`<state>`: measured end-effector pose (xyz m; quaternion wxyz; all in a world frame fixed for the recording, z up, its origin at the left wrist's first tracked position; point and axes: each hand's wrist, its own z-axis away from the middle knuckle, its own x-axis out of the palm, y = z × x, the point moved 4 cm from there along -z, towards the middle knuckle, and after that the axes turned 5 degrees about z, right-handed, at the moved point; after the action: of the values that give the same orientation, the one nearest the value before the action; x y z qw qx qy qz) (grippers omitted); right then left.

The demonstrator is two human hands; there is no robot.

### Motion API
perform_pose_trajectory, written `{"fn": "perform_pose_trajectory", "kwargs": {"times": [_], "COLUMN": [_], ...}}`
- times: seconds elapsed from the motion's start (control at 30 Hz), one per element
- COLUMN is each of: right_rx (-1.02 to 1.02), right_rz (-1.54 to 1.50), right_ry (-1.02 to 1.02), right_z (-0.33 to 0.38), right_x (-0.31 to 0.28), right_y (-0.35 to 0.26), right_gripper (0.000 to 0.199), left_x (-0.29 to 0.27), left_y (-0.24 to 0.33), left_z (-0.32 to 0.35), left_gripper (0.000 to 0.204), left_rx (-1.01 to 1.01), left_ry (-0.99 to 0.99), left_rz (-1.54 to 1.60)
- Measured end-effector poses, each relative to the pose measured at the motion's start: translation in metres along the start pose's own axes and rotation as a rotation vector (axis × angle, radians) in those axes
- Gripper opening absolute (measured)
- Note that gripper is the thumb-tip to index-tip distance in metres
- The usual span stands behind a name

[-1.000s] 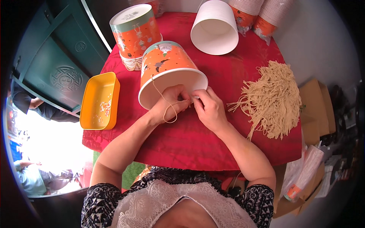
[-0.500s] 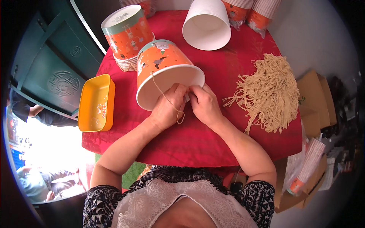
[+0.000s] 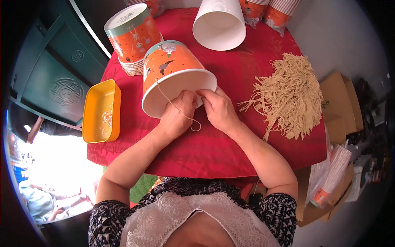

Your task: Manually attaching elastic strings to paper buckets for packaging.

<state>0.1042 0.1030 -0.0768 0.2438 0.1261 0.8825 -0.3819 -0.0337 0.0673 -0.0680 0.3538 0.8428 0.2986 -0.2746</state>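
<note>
Directly ahead of the left hand (image 3: 178,113) tilts the orange paper bucket (image 3: 175,61). At its mouth this hand almost meets the right hand (image 3: 219,109), fingers bent; what lies between the fingertips is hidden, so I cannot tell if they clamp. Over the left hand runs a beige cord (image 3: 191,119) from the bucket's rim; its slack loop could perhaps tangle, or a hard pull tear the rim. Farther right of the right hand lies a cord heap (image 3: 294,99).

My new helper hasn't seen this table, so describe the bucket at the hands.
On the red tablecloth, find the left hand and right hand. At them is a tilted, orange-printed bucket. Its white mouth faces the hands, unlike the upside-down orange stack beyond it.
</note>
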Motion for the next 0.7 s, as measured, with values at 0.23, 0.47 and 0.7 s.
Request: {"fn": "perform_pose_trajectory", "kwargs": {"times": [0.23,0.47,0.7], "right_rx": [-0.032,0.018,-0.001], "right_rz": [-0.119,-0.058,-0.039], "right_ry": [-0.080,-0.146,-0.158], "right_z": [-0.001,-0.001,0.000], "right_x": [-0.004,-0.005,-0.009], "right_y": [0.000,-0.005,-0.009], "right_gripper": [0.017,0.011,0.009], "left_x": [0.001,-0.001,-0.010], "left_y": [-0.002,-0.002,-0.008], "left_z": [0.002,0.004,0.000], "left_gripper": [0.020,0.021,0.009], "left_rx": [-0.043,-0.066,-0.275], "left_ry": [-0.037,-0.051,-0.036], "left_rz": [0.044,0.067,0.279]}}
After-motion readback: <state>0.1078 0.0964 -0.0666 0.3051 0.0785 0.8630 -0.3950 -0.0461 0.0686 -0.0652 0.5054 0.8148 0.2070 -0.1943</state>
